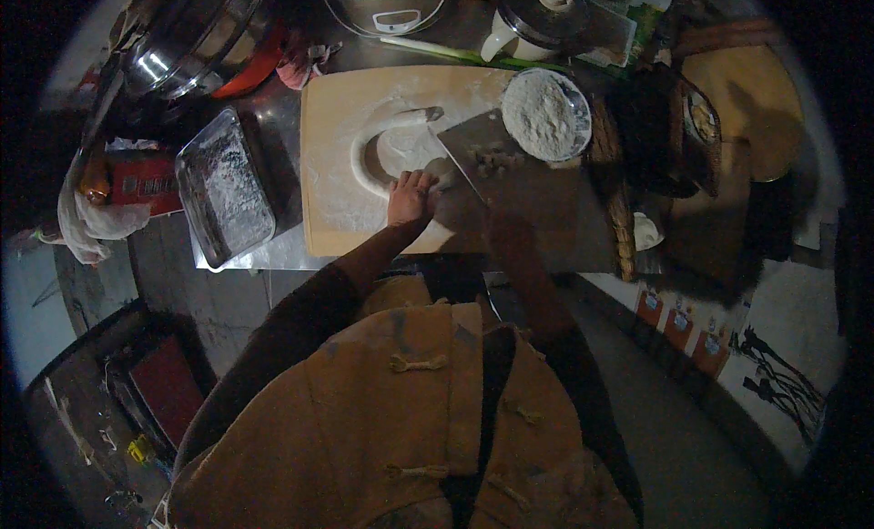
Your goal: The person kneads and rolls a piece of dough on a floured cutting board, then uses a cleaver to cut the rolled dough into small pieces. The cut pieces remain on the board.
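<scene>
A floured wooden board (330, 165) carries a curved rope of white dough (364, 156), bent like a hook. My left hand (411, 201) is closed over the rope's near end, fingers curled down on it. A knife (462, 171) stands nearly on edge just right of these fingers, its blade showing as a thin slanting line. In deep shadow, my right hand (506, 228) is closed at the blade's near end; the handle is hidden. Small cut dough pieces (496, 160) lie in the shadow right of the blade.
A bowl of flour (546, 115) sits on the board's far right corner. Left of the board is a floured metal tray (228, 188). Behind are a green onion (446, 51), a lidded pot (537, 24) and a metal pot (391, 10). Steel bowls (191, 51) stand far left.
</scene>
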### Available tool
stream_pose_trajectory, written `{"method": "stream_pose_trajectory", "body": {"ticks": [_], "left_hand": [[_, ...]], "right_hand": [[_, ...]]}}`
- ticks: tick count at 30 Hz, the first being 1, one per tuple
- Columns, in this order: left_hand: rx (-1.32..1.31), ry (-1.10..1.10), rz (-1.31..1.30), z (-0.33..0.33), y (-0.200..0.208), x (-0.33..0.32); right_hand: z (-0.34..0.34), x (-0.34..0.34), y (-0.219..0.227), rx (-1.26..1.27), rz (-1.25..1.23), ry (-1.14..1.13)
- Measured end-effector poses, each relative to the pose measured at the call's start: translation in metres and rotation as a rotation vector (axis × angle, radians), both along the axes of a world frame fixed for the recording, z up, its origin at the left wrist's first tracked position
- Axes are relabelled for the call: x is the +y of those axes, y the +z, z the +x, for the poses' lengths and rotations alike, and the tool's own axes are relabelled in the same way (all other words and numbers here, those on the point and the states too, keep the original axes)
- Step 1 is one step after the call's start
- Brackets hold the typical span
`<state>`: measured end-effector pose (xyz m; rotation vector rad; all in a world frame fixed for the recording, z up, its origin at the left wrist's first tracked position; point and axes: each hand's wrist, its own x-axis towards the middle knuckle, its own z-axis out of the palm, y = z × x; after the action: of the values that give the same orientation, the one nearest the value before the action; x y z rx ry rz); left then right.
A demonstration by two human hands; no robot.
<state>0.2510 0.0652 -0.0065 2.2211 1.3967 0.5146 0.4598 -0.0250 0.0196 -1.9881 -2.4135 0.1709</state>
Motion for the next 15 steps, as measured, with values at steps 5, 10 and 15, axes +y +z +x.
{"method": "stream_pose_trajectory", "body": {"ticks": [5,10,15], "left_hand": [[0.007,0.087,-0.042,-0.01,-0.002,0.004],[0.113,0.111,-0.031,-0.015,-0.004,0.012],[0.092,0.114,-0.032,-0.014,-0.004,0.013]], "right_hand": [[-0.003,0.009,-0.044,0.082,0.292,-0.144],[0.002,0.007,-0.024,0.255,0.319,-0.122],[-0.009,0.012,0.025,0.235,-0.219,-0.225]]}}
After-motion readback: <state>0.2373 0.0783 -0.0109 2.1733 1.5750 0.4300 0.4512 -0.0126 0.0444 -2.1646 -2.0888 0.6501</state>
